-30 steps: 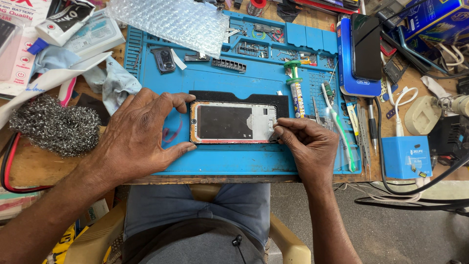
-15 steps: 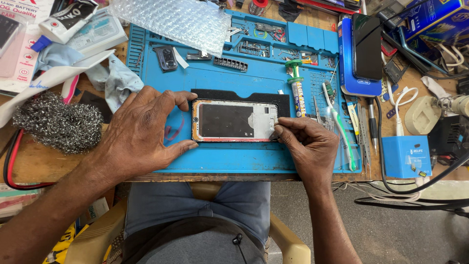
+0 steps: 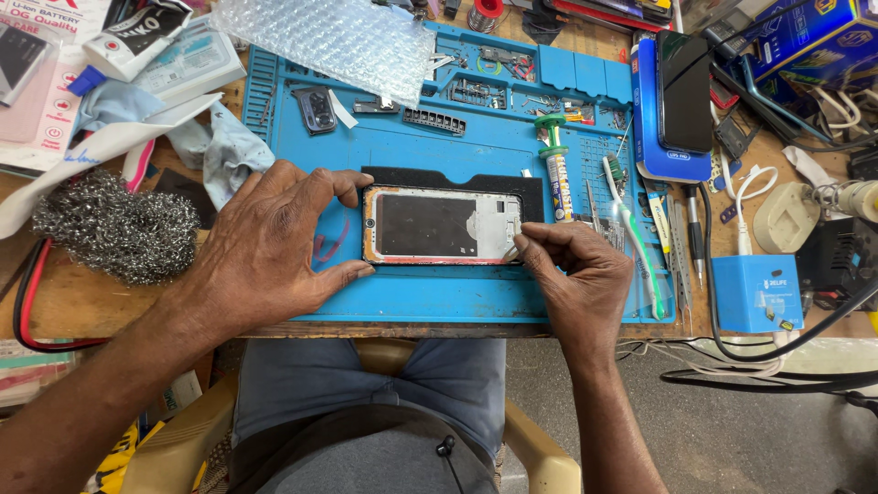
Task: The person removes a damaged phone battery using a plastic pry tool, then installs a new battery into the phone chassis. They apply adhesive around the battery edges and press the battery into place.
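Item: opened phone frame (image 3: 442, 225) lay on black pad (image 3: 457, 179), centre of blue mat (image 3: 412, 293).
Axis: long side ran 9 to 3 o'clock.
Left hand (image 3: 265, 242): clasped the frame's 9 o'clock end, thumb and forefinger.
Right hand (image 3: 572, 274): nearer the 3 o'clock end, fingertips pinched at its corner; contents of pinch unclear.

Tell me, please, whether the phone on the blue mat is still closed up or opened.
Opened: the phone lies flat showing bare metal frame and dark interior, no cover.

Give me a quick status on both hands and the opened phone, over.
Left hand braces the opened orange-rimmed phone frame at its left end. Right hand pinches at its right edge. Phone lies flat on blue silicone repair mat. Nothing in the way.
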The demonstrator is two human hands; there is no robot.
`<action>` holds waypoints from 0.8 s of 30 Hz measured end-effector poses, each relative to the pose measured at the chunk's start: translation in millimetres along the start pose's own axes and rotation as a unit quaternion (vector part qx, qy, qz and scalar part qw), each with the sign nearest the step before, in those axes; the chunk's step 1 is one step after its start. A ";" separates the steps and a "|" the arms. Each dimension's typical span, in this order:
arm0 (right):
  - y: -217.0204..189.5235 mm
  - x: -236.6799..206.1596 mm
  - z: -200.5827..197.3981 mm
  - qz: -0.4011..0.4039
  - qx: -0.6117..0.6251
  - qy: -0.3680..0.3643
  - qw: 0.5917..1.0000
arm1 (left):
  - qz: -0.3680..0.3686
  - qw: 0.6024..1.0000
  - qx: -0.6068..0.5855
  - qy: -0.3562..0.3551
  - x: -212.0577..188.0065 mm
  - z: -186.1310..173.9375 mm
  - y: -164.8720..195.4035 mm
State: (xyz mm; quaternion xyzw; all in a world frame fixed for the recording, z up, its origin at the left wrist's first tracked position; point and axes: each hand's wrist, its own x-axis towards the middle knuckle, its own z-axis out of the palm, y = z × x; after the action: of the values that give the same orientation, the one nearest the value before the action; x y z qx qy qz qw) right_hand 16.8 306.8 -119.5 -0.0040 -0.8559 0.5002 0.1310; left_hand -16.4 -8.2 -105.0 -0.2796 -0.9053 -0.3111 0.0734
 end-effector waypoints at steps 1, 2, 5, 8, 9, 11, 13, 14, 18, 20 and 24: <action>0.2 -0.3 0.6 0.003 0.002 0.001 1.000 | 0.000 1.000 0.000 -0.001 -0.6 0.4 -0.8; 0.2 -0.5 1.2 0.007 0.003 0.003 1.000 | 0.003 1.000 0.001 0.001 -1.1 0.9 -1.1; -0.7 -1.1 2.8 0.008 0.016 0.006 1.000 | -0.001 1.000 0.004 -0.002 -1.3 0.7 -0.2; -2.1 -1.4 3.7 0.006 0.030 0.006 1.000 | 0.001 1.000 0.008 -0.012 2.3 -5.3 2.9; -2.1 -1.4 3.5 0.005 0.033 0.006 0.999 | 0.023 1.000 0.010 -0.005 4.2 -10.1 3.0; -1.4 -2.5 2.9 0.006 0.027 0.006 1.000 | 0.060 0.998 0.018 0.010 9.0 -18.5 4.6; 0.7 -4.2 2.2 0.000 0.024 0.005 1.000 | 0.084 0.995 0.034 0.032 13.0 -26.6 7.1; 2.0 -4.8 2.0 -0.007 0.024 0.006 1.000 | 0.090 0.995 0.022 0.044 15.5 -29.0 9.2; 5.9 -7.7 1.7 -0.017 0.023 0.029 0.999 | 0.091 0.995 0.003 0.052 32.3 -33.5 14.7; 5.5 -8.2 2.0 -0.021 -0.002 0.037 0.999 | 0.049 0.998 -0.036 0.032 37.3 -45.4 10.5; 1.0 -11.2 6.5 -0.021 0.017 0.039 0.999 | -0.087 0.990 -0.106 -0.015 42.5 -64.1 -3.3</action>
State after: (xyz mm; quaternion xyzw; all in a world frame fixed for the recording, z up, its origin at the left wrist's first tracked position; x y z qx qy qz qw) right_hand 26.0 300.2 -125.9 -0.0032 -0.8413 0.5115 0.1747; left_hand -56.2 -29.5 -42.7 -0.2100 -0.8890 -0.4068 0.0024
